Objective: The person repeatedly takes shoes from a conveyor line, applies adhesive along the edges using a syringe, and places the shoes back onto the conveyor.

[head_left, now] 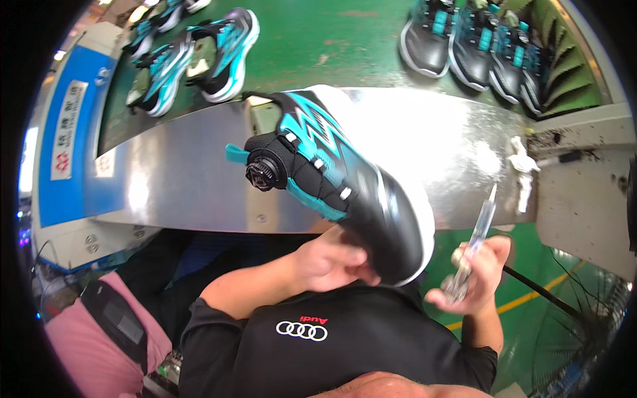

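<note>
A black and teal sports shoe [352, 179] with a white sole and a round dial at its tongue is tilted over the metal ledge. My left hand [332, 262] grips it near the toe, fingers partly hidden beneath it. The toe end is smeared by motion. In my right hand [481, 275], to the right of the shoe and apart from it, is a slim clear syringe [484, 219] with its pointed tip upward. My fingers close round its lower end.
The shiny metal ledge [192, 179] borders a green work surface [318, 53]. More shoes [222, 56] stand far left, and several dark shoes [428, 40] far right. A crumpled white item [523, 166] lies on the ledge's right end. A person in pink [99, 338] is at lower left.
</note>
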`<act>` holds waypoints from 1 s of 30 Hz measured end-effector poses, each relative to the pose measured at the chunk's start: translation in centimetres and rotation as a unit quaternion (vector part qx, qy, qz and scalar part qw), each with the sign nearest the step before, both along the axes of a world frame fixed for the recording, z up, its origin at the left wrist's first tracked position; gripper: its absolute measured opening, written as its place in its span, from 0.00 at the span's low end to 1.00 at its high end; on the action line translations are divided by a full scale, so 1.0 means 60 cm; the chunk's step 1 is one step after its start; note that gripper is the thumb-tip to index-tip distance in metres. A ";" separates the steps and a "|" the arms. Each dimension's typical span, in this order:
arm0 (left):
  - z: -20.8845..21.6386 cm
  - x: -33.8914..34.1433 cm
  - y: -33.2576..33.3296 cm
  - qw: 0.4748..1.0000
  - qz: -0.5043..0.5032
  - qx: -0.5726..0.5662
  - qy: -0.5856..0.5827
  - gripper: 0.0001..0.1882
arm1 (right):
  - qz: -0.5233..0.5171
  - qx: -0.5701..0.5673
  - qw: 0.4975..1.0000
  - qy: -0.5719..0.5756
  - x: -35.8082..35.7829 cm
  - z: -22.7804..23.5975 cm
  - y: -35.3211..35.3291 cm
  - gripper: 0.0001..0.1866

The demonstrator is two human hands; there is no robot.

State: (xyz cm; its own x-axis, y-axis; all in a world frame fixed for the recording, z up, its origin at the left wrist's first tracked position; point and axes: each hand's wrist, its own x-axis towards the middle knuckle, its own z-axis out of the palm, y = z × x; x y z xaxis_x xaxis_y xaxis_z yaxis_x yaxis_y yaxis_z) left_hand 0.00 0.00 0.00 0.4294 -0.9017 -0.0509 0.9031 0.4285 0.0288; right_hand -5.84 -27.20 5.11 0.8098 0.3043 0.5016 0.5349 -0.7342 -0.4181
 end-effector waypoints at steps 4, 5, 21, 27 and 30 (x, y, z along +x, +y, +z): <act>0.060 -0.022 0.158 0.965 0.085 0.247 0.031 0.36 | -0.047 0.019 0.999 0.001 0.069 -0.070 0.043 0.39; 0.066 -0.021 0.169 0.954 0.116 0.276 0.019 0.37 | -0.045 0.029 0.999 0.004 0.088 -0.080 0.042 0.38; 0.044 0.282 0.027 0.849 0.145 0.431 -0.271 0.15 | -0.072 0.107 0.991 0.046 0.118 -0.096 0.039 0.36; 0.009 0.277 0.242 0.683 0.412 0.504 -0.331 0.16 | -0.075 0.109 0.991 0.021 0.126 -0.082 0.028 0.36; -0.019 0.339 0.316 0.505 0.450 0.628 -0.384 0.32 | -0.062 0.114 0.991 0.034 0.130 -0.082 0.028 0.35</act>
State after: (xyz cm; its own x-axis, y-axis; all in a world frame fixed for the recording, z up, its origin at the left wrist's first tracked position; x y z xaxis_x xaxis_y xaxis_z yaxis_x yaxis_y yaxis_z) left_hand 20.33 18.97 -1.14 0.9648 0.2139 0.1530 -0.1255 -0.1368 0.9826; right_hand 1.99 -25.52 0.17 0.8687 0.0850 0.4880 0.4103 -0.6755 -0.6127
